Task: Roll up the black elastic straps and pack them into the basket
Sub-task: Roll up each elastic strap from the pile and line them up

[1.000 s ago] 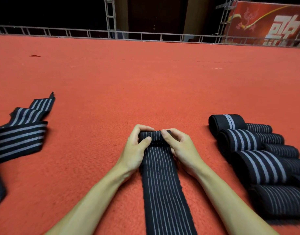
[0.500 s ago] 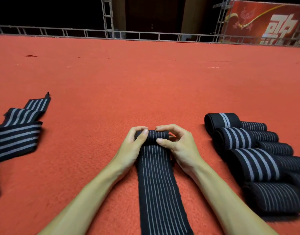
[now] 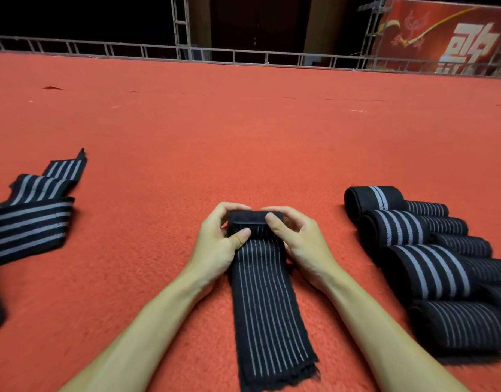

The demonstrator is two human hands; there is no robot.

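Left hand [image 3: 215, 246] and right hand [image 3: 303, 244] pinch the strap roll [image 3: 253, 222], grip apparently tight.

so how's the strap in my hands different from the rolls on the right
The strap is rolled only at its far end, and most of it lies flat on the carpet; the rolls are fully wound. The left hand and right hand grip the strap; no hand touches the rolls. Both are black with pale stripes.

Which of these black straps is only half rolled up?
The middle strap, gripped by the left hand and right hand: its far end is rolled, its tail flat. The right-side straps are fully rolled; the left-side straps lie loose.
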